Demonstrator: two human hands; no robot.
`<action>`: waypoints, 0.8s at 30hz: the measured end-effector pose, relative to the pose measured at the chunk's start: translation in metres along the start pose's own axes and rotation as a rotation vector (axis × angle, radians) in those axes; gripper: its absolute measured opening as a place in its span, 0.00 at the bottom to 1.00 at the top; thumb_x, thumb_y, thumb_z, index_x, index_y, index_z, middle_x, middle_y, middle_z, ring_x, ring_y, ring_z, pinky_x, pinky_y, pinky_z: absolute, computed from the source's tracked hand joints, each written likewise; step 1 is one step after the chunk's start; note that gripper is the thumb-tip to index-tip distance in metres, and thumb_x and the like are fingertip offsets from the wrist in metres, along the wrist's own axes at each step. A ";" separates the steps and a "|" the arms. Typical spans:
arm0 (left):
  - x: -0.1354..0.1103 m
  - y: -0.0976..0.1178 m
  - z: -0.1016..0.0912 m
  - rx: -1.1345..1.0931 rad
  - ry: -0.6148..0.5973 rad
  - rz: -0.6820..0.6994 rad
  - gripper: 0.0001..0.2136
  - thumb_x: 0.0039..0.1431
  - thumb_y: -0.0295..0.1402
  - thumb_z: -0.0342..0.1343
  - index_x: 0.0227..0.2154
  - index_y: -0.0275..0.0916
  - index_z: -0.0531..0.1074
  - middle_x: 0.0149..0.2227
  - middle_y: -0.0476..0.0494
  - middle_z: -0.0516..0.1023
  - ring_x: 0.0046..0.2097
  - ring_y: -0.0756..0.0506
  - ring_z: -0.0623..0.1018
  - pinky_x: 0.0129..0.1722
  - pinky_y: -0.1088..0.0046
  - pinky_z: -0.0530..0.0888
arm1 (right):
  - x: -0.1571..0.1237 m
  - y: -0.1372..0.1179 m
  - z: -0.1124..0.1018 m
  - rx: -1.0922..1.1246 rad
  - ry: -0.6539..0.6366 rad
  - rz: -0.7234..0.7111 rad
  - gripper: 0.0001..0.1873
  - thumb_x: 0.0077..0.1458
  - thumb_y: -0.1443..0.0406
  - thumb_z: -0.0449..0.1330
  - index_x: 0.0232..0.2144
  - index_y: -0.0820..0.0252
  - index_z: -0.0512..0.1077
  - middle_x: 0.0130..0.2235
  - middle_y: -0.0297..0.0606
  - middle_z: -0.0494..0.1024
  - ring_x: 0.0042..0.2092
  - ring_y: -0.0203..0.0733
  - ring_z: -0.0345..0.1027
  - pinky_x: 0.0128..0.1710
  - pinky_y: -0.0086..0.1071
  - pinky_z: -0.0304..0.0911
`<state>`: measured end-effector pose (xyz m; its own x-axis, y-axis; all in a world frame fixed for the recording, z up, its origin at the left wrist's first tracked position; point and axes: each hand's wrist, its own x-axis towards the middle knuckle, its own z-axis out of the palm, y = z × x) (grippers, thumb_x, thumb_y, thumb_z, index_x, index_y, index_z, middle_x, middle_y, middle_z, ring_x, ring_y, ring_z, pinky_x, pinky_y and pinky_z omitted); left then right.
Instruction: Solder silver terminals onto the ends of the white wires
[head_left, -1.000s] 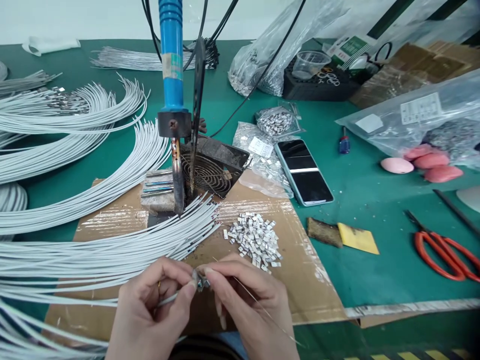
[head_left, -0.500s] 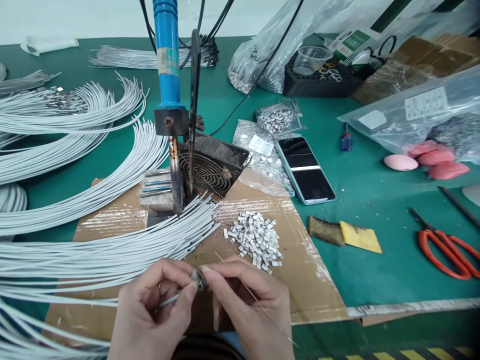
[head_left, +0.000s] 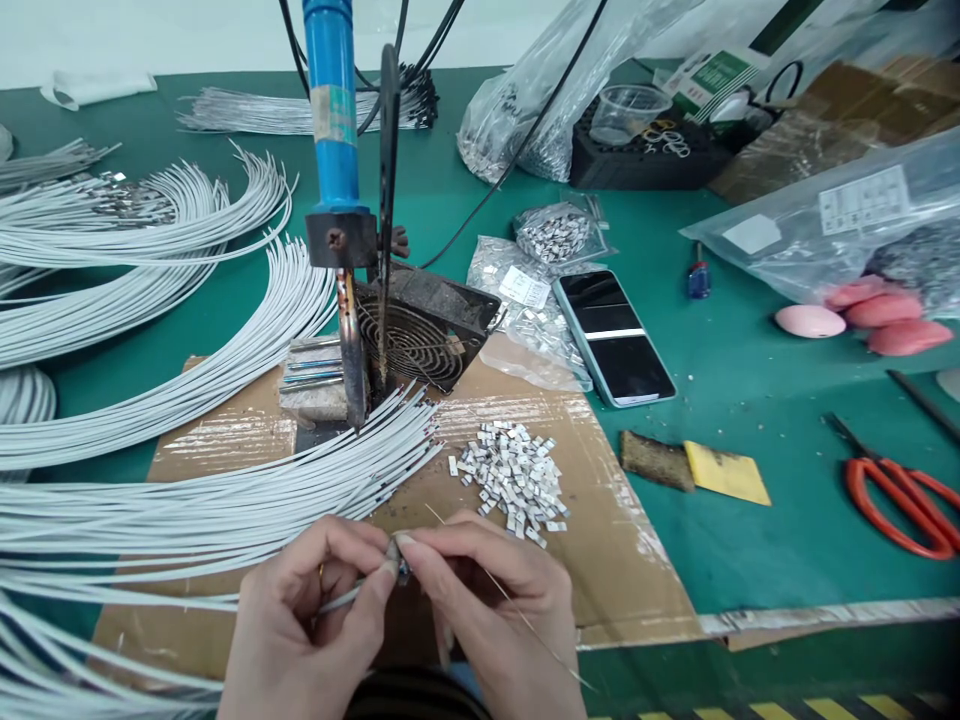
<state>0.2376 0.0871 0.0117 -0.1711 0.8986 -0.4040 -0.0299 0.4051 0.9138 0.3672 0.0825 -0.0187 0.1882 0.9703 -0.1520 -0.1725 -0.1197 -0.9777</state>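
Note:
My left hand pinches the end of one thin white cable near the front edge of the cardboard sheet. My right hand pinches a small metal terminal against that cable end, and a thin solder wire runs through its fingers. A pile of small metal terminals lies just beyond my right hand. A bundle of white cables fans in from the left. The blue-handled soldering iron stands upright in its stand behind.
A black fan sits behind the iron. A phone, bags of terminals, a sponge, red scissors, a small screwdriver and pink objects lie on the green table.
Both hands have stayed together at the cable end; fingers shifted slightly on the terminal. The view drifted a little.

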 end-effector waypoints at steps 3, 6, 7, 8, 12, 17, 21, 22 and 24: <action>0.001 -0.001 -0.001 0.014 -0.003 0.002 0.06 0.45 0.29 0.69 0.20 0.41 0.77 0.29 0.47 0.81 0.28 0.51 0.75 0.23 0.83 0.66 | 0.001 0.000 -0.001 -0.039 -0.012 -0.031 0.06 0.55 0.67 0.70 0.27 0.53 0.85 0.22 0.31 0.74 0.22 0.32 0.61 0.20 0.25 0.54; 0.001 -0.001 -0.002 0.029 -0.006 0.006 0.06 0.45 0.29 0.70 0.20 0.40 0.77 0.29 0.46 0.81 0.30 0.49 0.75 0.21 0.83 0.63 | 0.001 0.000 -0.001 -0.038 -0.011 -0.050 0.06 0.55 0.68 0.70 0.27 0.52 0.85 0.22 0.31 0.74 0.23 0.31 0.61 0.21 0.25 0.54; 0.001 -0.001 -0.002 0.029 -0.007 0.006 0.06 0.45 0.29 0.70 0.20 0.40 0.77 0.29 0.45 0.81 0.29 0.49 0.75 0.21 0.82 0.63 | 0.001 0.000 -0.001 -0.040 -0.012 -0.054 0.07 0.55 0.68 0.70 0.27 0.52 0.85 0.22 0.30 0.74 0.23 0.31 0.61 0.20 0.25 0.54; 0.001 -0.001 -0.002 0.029 -0.009 0.006 0.06 0.45 0.30 0.70 0.20 0.40 0.77 0.29 0.45 0.81 0.29 0.49 0.75 0.21 0.82 0.63 | 0.001 0.001 -0.001 -0.042 -0.013 -0.058 0.07 0.55 0.68 0.70 0.27 0.51 0.85 0.22 0.30 0.74 0.23 0.31 0.61 0.20 0.24 0.54; 0.001 0.000 -0.002 0.019 -0.017 -0.002 0.07 0.45 0.29 0.70 0.20 0.39 0.77 0.29 0.45 0.82 0.26 0.51 0.74 0.22 0.82 0.65 | 0.001 0.001 -0.002 -0.061 -0.014 -0.074 0.07 0.55 0.69 0.70 0.28 0.51 0.85 0.23 0.30 0.76 0.23 0.31 0.62 0.21 0.25 0.54; 0.002 0.002 0.000 0.028 -0.008 -0.005 0.07 0.44 0.29 0.69 0.19 0.39 0.76 0.29 0.46 0.81 0.25 0.52 0.73 0.22 0.82 0.65 | 0.002 0.003 -0.003 -0.056 -0.017 -0.106 0.07 0.55 0.69 0.69 0.29 0.52 0.85 0.23 0.30 0.76 0.24 0.32 0.64 0.22 0.25 0.56; 0.003 0.003 0.002 0.052 -0.005 -0.019 0.07 0.44 0.29 0.68 0.19 0.39 0.75 0.29 0.46 0.81 0.25 0.52 0.73 0.21 0.82 0.63 | 0.002 0.005 -0.004 -0.114 -0.048 -0.149 0.07 0.57 0.69 0.70 0.31 0.51 0.85 0.25 0.30 0.77 0.25 0.33 0.68 0.24 0.25 0.59; 0.003 0.003 0.002 0.050 -0.003 -0.018 0.07 0.44 0.29 0.68 0.19 0.39 0.75 0.28 0.47 0.81 0.26 0.52 0.73 0.21 0.82 0.63 | 0.002 0.005 -0.004 -0.137 -0.054 -0.157 0.07 0.58 0.68 0.69 0.32 0.50 0.85 0.26 0.30 0.78 0.26 0.33 0.68 0.25 0.25 0.61; 0.004 0.002 0.003 0.039 0.008 -0.010 0.06 0.44 0.28 0.68 0.19 0.40 0.75 0.28 0.47 0.81 0.25 0.52 0.73 0.21 0.83 0.62 | 0.000 0.004 -0.004 -0.172 -0.038 -0.153 0.09 0.66 0.62 0.63 0.38 0.49 0.85 0.29 0.33 0.78 0.29 0.35 0.70 0.28 0.27 0.64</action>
<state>0.2396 0.0923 0.0115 -0.1785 0.8933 -0.4126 0.0071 0.4205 0.9073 0.3707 0.0806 -0.0234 0.1625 0.9867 0.0027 0.0234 -0.0011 -0.9997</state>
